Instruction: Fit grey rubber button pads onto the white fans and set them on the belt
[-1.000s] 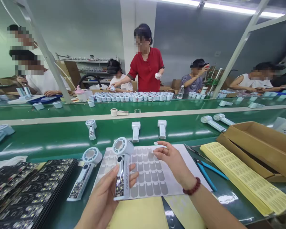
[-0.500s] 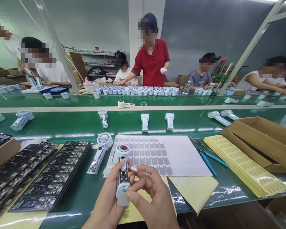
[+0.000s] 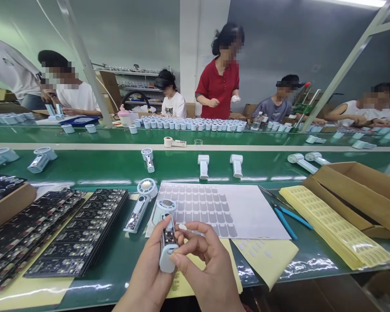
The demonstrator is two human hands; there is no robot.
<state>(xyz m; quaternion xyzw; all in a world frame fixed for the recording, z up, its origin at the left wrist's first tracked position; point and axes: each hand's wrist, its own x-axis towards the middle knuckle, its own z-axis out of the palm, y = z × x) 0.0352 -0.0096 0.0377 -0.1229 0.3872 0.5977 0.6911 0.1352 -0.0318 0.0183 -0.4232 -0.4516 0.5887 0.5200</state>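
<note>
My left hand [image 3: 149,264] is wrapped round the handle of a pale blue handheld fan [image 3: 167,258], whose round head points away from me. The handle's front is uncovered, showing a black circuit board [image 3: 169,237] with small lights. At the handle's near end, the thumb and a finger of my right hand [image 3: 203,260] pinch the right edge of the pale blue end piece. A small white piece [image 3: 182,226] shows at another right fingertip; how it is held I cannot tell. Beside my hands lies another fan [image 3: 138,212] with its board exposed.
Stacked circuit boards [image 3: 63,238] lie left. A sheet of grey stickers [image 3: 243,208] lies ahead, with blue-handled pliers [image 3: 284,221], yellow sticker sheets [image 3: 338,225] and a cardboard box [image 3: 354,195] rightward. Several fans stand along the green belt [image 3: 175,167]; co-workers sit and stand beyond.
The pale blue end piece hung lower from the handle and now sits up against its end. The view has shifted slightly. A standing co-worker in red has drawn an arm back from the table.
</note>
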